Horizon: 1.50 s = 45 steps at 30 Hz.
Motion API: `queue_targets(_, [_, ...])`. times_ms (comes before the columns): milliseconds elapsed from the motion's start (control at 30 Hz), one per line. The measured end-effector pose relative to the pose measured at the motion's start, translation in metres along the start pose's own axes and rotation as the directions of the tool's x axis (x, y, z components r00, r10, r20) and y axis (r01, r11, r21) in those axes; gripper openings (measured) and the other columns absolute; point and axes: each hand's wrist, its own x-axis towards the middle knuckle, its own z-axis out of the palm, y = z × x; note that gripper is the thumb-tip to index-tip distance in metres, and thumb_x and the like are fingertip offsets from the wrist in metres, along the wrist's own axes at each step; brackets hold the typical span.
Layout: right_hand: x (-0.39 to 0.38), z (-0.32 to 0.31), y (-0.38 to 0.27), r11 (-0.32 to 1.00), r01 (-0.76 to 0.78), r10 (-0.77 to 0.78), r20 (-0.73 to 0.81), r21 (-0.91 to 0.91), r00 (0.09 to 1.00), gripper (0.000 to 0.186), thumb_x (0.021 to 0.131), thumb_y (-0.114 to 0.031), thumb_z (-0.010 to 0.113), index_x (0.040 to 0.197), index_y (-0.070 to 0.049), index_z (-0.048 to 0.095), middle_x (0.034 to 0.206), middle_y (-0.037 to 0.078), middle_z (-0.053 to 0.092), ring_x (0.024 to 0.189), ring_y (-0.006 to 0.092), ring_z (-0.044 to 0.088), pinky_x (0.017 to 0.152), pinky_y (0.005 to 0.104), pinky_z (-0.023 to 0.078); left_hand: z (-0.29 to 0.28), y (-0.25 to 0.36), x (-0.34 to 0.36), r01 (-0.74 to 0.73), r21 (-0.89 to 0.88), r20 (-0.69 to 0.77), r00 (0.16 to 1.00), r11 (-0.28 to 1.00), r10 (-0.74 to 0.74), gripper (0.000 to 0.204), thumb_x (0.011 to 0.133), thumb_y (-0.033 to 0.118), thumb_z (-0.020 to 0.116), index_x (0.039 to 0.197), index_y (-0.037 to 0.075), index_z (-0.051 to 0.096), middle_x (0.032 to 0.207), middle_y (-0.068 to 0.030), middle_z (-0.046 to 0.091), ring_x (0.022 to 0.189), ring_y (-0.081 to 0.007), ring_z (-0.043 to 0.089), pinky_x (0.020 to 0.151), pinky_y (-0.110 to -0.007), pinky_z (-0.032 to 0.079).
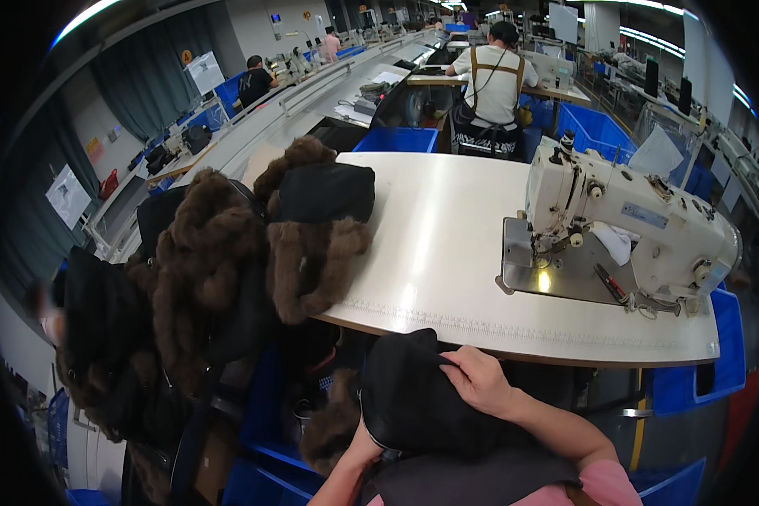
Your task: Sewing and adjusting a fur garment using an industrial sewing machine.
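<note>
In front of my body, just below the table's near edge, I have a black fabric bag (pixel 422 396) with a zip along its left side. My right hand (pixel 482 381) is closed on its upper right edge, thumb and fingers pinching the cloth. At the bag's lower left is my left hand (pixel 364 445); its fingers are hidden by the black cloth. A piece of brown fur (pixel 333 430) hangs beside my left wrist, and I cannot tell whether it belongs to this bag.
A white sewing machine (pixel 641 223) stands on the right of the pale worktable (pixel 447 211), with red-handled snips (pixel 611 282) by its base. Black pieces with brown fur (pixel 207 261) are heaped at left. Blue bins (pixel 599 126) surround the table. A co-worker (pixel 493 80) sits ahead.
</note>
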Motion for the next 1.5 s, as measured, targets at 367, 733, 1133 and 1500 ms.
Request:
queue_targets(367, [-0.017,-0.021,0.006,0.976,-0.196,0.183,0.123,0.100,0.975,0.056,0.077,0.009,0.063,0.130,-0.003,0.050,0.115,0.014,0.059,0.093,0.0202,0.063,0.080,0.0299,0.052,0.008,0.029,0.005,0.176,0.091,-0.052,0.984,0.980,-0.172,0.048,0.086,0.018,0.073,0.128,0.002,0.058,0.116,-0.0073,0.066,0.099,-0.0142,0.064,0.082,-0.026,0.052])
queue_targets(733, [-0.007,0.011,-0.003,0.969,0.243,-0.246,0.204,0.040,0.947,0.027,0.077,-0.002,0.075,0.102,-0.004,0.067,0.084,0.005,0.061,0.063,0.0177,0.063,0.051,0.0270,0.052,-0.001,0.021,-0.001,0.221,0.128,-0.064,0.975,0.967,-0.214,0.048,0.086,0.018,0.073,0.129,0.002,0.058,0.116,-0.0072,0.066,0.099,-0.0143,0.065,0.081,-0.026,0.052])
queue_targets(1133, [0.006,0.005,-0.009,0.975,0.060,-0.004,0.254,-0.214,0.967,0.069,0.065,0.001,0.068,0.132,-0.003,0.050,0.132,0.017,0.048,0.111,0.0347,0.054,0.098,0.0405,0.046,-0.012,0.001,0.010,0.155,0.139,0.023,0.987,0.978,-0.160,0.047,0.087,0.019,0.072,0.129,0.003,0.057,0.116,-0.0072,0.066,0.099,-0.0145,0.065,0.081,-0.026,0.053])
queue_targets(1500, [0.017,0.006,0.007,0.986,0.160,-0.161,0.045,0.039,0.986,0.035,0.071,0.011,0.056,0.103,0.000,0.065,0.103,0.011,0.066,0.087,0.0280,0.065,0.075,0.0359,0.055,-0.026,-0.021,0.021,0.104,0.147,0.072,0.991,0.984,-0.115,0.046,0.088,0.019,0.071,0.129,0.003,0.057,0.116,-0.0072,0.066,0.099,-0.0147,0.065,0.080,-0.027,0.053])
